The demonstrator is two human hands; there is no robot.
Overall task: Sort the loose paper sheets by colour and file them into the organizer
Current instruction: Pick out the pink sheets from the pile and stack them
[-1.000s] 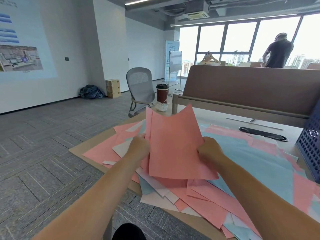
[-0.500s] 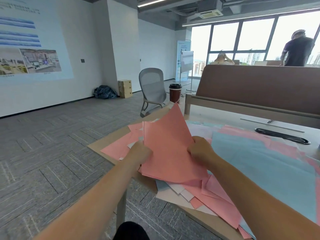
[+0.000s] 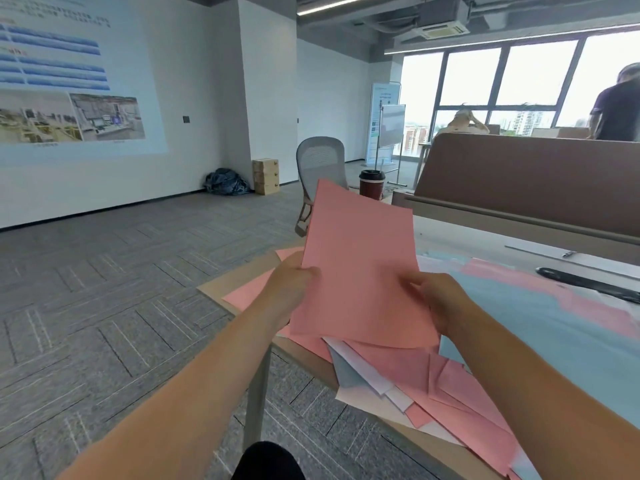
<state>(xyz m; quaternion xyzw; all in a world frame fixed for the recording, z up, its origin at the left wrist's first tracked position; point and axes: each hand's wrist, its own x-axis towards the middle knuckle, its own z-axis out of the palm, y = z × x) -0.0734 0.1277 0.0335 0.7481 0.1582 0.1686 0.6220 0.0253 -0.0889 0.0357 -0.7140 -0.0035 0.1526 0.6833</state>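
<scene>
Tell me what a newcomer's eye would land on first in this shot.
The pink paper held up at the centre of the view comes first, pinched near its lower edge by the left grip and the right grip. Below and to the right, a loose spread of pink, white and pale blue sheets covers the desk. Far left, a projected slide lights the white wall.
</scene>
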